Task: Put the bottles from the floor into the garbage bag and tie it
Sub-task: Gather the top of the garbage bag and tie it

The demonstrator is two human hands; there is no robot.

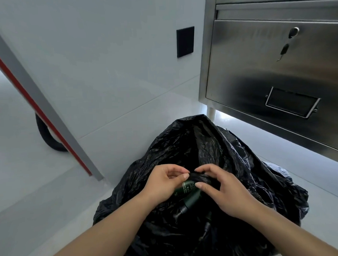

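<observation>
Both forearms come in from the bottom edge, and the left hand (166, 182) and right hand (222, 189) meet over the middle of the crumpled black plastic garbage bag (203, 145). Each hand has its fingers curled, pinching the same gathered twist of the bag's plastic, fingertips almost touching. Just under that twist, between the two hands, a dark green plastic bottle with white lettering (185, 190) lies on its side inside the bag, its dark cap pointing toward the camera. The bag slumps on the pale glossy floor (42, 189), with open floor to its left and a narrower strip on its right. Its far edge stands just beside the round leg (210, 113) of the brushed stainless-steel cabinet (277, 66), whose lower edge overhangs that right-hand strip. A key hangs from the cabinet's lock (293, 32). On the left, a slanting grey post with a red stripe (38, 98) meets the floor near the bag, with a black hose (47, 137) behind it. Beyond is the white wall (105, 72) with a square black wall plate (185, 41).
</observation>
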